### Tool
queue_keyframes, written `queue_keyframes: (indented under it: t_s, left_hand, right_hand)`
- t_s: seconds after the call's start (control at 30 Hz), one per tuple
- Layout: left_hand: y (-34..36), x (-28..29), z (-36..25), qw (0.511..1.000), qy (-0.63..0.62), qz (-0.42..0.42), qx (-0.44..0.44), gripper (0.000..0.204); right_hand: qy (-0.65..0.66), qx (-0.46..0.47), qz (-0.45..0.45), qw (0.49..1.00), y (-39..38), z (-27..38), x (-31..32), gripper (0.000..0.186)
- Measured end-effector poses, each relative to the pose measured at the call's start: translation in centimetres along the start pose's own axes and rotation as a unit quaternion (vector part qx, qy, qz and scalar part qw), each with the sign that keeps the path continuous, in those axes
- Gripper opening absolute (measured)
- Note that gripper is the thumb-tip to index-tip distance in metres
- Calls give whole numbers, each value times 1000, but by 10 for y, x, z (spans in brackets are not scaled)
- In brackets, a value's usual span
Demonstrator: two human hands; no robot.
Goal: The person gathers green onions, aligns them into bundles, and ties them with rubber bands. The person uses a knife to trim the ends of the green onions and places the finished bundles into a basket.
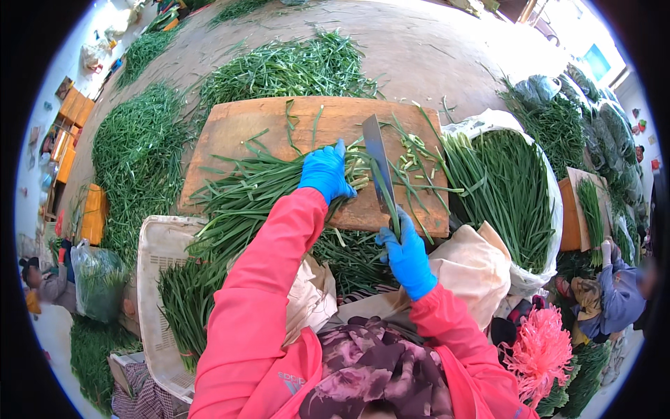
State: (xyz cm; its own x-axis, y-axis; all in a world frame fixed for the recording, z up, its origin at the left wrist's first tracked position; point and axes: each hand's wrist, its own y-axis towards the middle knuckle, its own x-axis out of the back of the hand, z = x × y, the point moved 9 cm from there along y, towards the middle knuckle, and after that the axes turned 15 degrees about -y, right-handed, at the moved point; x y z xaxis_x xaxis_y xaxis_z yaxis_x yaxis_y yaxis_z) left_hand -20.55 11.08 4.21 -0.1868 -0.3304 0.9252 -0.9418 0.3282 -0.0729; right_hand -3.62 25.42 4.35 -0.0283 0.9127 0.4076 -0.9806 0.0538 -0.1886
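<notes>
My left hand (325,172), in a blue glove, is closed around a bunch of garlic chives (255,178) lying across a wooden cutting board (244,129). The pale stem ends point right, out past my fingers. My right hand (408,262), gloved in blue too, grips a wide-bladed knife (377,150); its handle is mostly hidden in the fist. The blade stands just right of the stem ends, its tip pointing away from me. A long green leaf lies along the blade near my right hand. Short cut stem pieces (412,148) are scattered right of the knife.
A white plastic crate (148,279) with chives stands at the left. Against the board's right side is a white sack (556,209) full of chives. Loose green heaps (286,66) lie beyond the board. A pink bundle of ties (541,353) is at lower right; a co-worker (618,297) sits behind it.
</notes>
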Motion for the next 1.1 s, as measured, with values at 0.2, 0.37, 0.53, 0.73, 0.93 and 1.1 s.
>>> queue_keyframes:
  t_s: [0.2,0.37,0.53,0.73,0.93,1.1]
  left_hand:
    - [5,-2,2,999,-23,3,22,114]
    - [1,1,2,1000,-26,1,4,110]
    - [-2,4,-1,1000,-16,-3,1,105]
    - [-1,6,-2,998,-48,29,40,94]
    - [2,0,0,998,-40,24,40,90]
    - [7,-3,0,999,-24,23,42,83]
  right_hand:
    - [-18,-19,-8,1000,-7,-14,-11,52]
    - [-3,30,-111,993,-13,5,18,52]
    - [-80,32,-20,996,-18,27,0,54]
    - [-137,6,-16,990,8,-16,-22,45]
    - [-263,50,-80,960,13,-16,-28,31]
    - [-284,16,-33,958,78,-8,-40,24]
